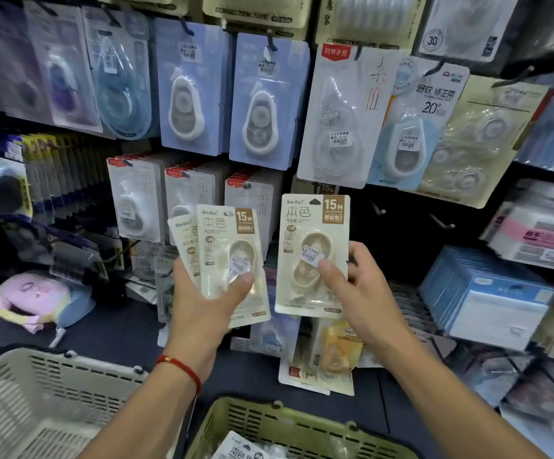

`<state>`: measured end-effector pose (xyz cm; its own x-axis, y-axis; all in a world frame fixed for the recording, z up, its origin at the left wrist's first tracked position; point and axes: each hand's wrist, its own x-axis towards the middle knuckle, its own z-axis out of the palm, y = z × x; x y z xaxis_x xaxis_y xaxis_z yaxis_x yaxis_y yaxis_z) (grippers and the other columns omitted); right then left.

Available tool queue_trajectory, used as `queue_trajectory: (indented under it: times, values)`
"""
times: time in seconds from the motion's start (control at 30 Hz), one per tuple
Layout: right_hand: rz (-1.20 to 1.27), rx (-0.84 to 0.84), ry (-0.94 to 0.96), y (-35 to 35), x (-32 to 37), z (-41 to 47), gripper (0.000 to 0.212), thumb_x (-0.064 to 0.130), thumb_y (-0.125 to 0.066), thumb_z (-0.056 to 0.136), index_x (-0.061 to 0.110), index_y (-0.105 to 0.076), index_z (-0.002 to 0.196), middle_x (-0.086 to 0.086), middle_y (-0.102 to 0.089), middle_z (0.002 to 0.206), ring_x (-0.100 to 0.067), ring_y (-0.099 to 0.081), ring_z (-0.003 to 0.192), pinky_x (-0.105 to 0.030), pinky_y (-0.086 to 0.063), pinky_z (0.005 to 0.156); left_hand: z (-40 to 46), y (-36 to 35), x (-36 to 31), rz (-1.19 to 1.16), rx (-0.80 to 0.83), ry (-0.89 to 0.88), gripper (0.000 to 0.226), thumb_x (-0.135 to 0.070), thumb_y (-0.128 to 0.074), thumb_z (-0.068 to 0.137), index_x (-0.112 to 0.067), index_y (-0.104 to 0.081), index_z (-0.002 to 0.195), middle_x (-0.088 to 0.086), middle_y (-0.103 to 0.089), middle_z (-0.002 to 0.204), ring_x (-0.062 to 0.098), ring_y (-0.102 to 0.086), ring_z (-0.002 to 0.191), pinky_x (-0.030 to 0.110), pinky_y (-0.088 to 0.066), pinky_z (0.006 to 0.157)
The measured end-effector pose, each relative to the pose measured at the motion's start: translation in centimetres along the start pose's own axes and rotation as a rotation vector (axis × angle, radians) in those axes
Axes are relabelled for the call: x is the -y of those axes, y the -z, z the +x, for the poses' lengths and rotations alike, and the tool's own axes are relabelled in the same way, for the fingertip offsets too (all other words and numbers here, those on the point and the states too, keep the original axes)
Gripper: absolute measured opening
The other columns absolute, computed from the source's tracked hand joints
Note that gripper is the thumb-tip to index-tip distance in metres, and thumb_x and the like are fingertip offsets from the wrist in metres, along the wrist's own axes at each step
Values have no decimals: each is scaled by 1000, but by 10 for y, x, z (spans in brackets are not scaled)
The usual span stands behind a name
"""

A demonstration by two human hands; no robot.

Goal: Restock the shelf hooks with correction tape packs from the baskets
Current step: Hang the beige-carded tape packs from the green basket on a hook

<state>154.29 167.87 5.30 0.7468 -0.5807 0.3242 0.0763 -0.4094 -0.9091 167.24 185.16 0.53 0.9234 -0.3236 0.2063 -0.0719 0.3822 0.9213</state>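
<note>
Single beige correction tape pack [313, 253] standing upright, facing camera; fanned beige packs [225, 260] leaning just left; more lying in green basket [302, 429].

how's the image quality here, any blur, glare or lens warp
Head view: the beige pack in the right hand reads sharp; the hanging packs at upper left are smeared and dim; glare streaks the clear blisters at right; wide-angle warp tilts the shelves outward at the edges.
</note>
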Motion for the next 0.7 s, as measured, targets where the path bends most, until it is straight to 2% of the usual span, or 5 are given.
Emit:
queue_trajectory:
  times: [0.23,0.4,0.5,0.6,0.7]
  values:
    - [93,-69,-6,-9,-2,18,26,42,-65,102,34,-60,126,6,-80,105,-13,-77,98,-48,-61,92,-4,2,-2,-16,-43,-33,66,-17,-89,79,-40,-52,129,-18,-72,121,7,-72,110,37,-64,81]
    - [73,-178,41,-17,-7,18,27,49,-67,98,34,-64,120,11,-79,96,-3,-75,81,-18,-53,63,-5,5,-3,-19,-44,-53,67,-16,-90,78,-37,-53,130,-16,-72,120,7,-73,108,33,-65,78]
    - [-17,-223,-13,-18,-18,22,35,57,-67,95,32,-62,120,14,-78,94,-1,-73,83,-27,-56,72,-5,6,-3,-20,-40,-65,66,-15,-90,78,-40,-54,127,-16,-73,120,7,-73,108,36,-65,79]
    - [-287,-140,-235,-14,-36,21,56,56,-61,99,19,-51,140,10,-68,104,-13,-65,96,-36,-51,85,-6,5,-1,-19,-34,-58,67,-12,-89,79,-37,-53,129,-16,-72,121,7,-73,109,42,-65,83]
    - [-500,-4,-302,-15,-49,13,35,51,-58,102,25,-58,125,2,-65,114,-16,-57,94,-36,-48,85,-7,3,1,-26,-9,-60,69,-9,-90,78,-32,-53,133,-13,-73,121,9,-72,110,36,-65,81]
